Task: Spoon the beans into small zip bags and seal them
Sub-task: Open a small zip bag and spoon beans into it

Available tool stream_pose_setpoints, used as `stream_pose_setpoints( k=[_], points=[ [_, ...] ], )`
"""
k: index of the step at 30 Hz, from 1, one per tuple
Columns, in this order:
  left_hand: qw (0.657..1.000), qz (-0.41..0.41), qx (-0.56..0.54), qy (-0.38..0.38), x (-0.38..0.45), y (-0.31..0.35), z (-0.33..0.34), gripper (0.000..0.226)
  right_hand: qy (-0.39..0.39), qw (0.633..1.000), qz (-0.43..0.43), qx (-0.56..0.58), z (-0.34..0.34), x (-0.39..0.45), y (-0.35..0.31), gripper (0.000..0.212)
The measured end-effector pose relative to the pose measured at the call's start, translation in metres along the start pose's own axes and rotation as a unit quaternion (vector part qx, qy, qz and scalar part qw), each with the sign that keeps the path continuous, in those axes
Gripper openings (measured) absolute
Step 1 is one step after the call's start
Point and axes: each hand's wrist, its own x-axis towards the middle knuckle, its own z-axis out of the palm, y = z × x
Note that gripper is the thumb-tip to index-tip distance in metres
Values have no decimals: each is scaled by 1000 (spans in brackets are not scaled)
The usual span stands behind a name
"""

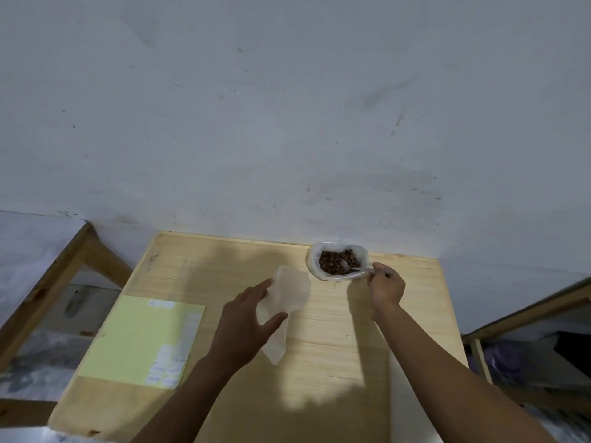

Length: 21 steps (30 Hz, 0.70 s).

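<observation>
Early stage, by my reading. Left hand (246, 324) holds an empty zip bag (287, 302); right hand (385, 287) grips spoon (358, 270) in far-right beans (337, 262). Nothing sealed.

1. Tabletop (367, 330): pale wood, far edge set against a wall.
2. Open bag of beans (337, 261): stands at the tabletop's far right edge.
3. Yellow sheet (128, 337): lies flat, well left of the bag, bearing small white labels (168, 367) at its near right corner.
</observation>
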Motion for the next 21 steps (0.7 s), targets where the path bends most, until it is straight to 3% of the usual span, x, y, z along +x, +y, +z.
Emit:
stream_pose_setpoints(
  k=[11, 21],
  points=[
    [990, 1, 115, -76, 28, -6, 24, 73, -10, 993, -45, 112, -39, -22, -42, 16],
    [973, -11, 193, -128, 59, 6, 38, 71, -101, 989, -84, 74, -45, -64, -42, 19]
  ],
)
